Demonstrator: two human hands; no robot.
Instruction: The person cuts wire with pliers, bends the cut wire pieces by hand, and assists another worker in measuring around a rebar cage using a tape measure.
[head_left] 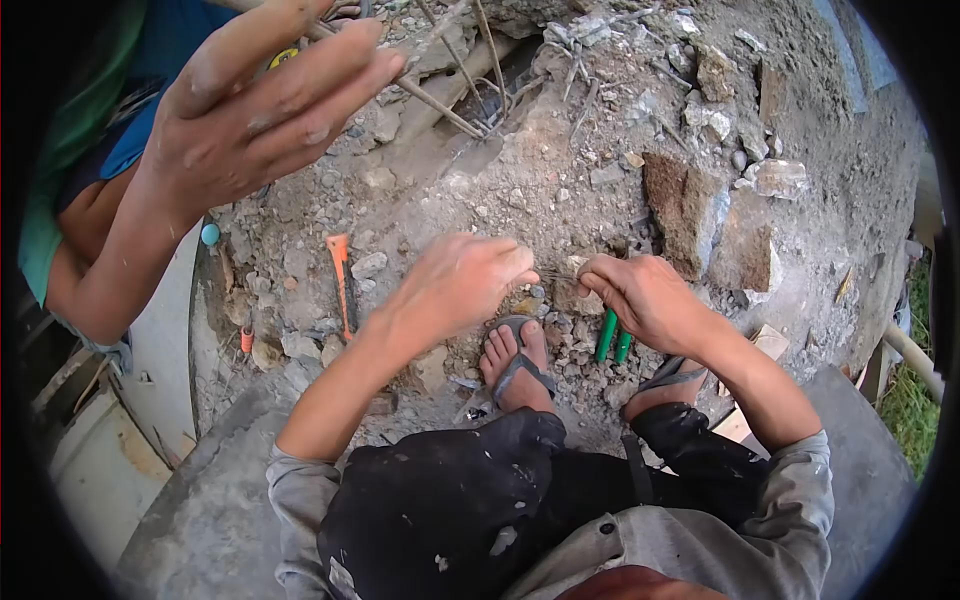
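Note:
Both of my hands are raised over the rubble, a short gap apart. A thin wire (558,276) stretches between their fingertips. My left hand (463,278) pinches its left end, with thumb and fingers pressed together. At the other end, my right hand (645,300) is closed on the same wire. Green-handled pliers (607,336) stick out just below my right hand; their head is hidden. An orange-handled tool (341,275) lies on the stones to the left of my left hand.
A co-worker's hand (270,110) reaches in at the upper left, beside metal rods (440,104) over a hole. Brick chunks (683,205) lie at the right. My sandalled feet (520,362) stand on loose rubble. A blue-green round object (210,235) is at the left.

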